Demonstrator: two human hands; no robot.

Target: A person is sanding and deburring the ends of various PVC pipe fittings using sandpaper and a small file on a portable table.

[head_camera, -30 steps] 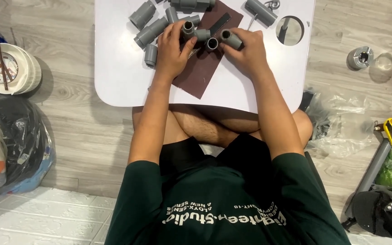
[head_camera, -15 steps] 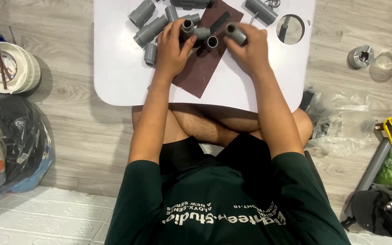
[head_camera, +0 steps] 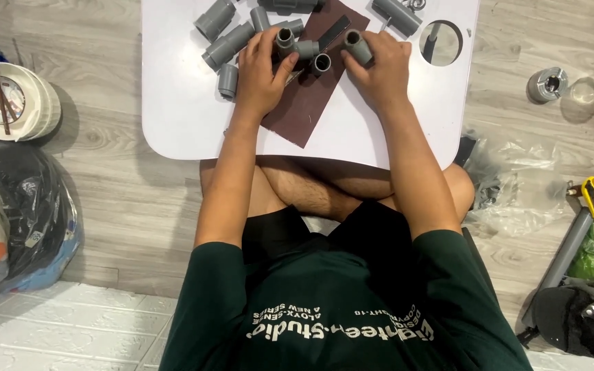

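Head view: left hand (head_camera: 259,75) fingers closed on grey tee fitting (head_camera: 299,48); right hand (head_camera: 381,72) fingers grip short pipe (head_camera: 357,47), its open end facing the fitting, just apart, above the bench (head_camera: 180,103)

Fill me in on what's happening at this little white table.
A person sits cross-legged at a small white table, working over a dark brown sheet. The left hand grips a grey pipe fitting with several openings; the right hand holds a short grey pipe piece beside it. More loose grey pipe pieces lie along the table's far edge.
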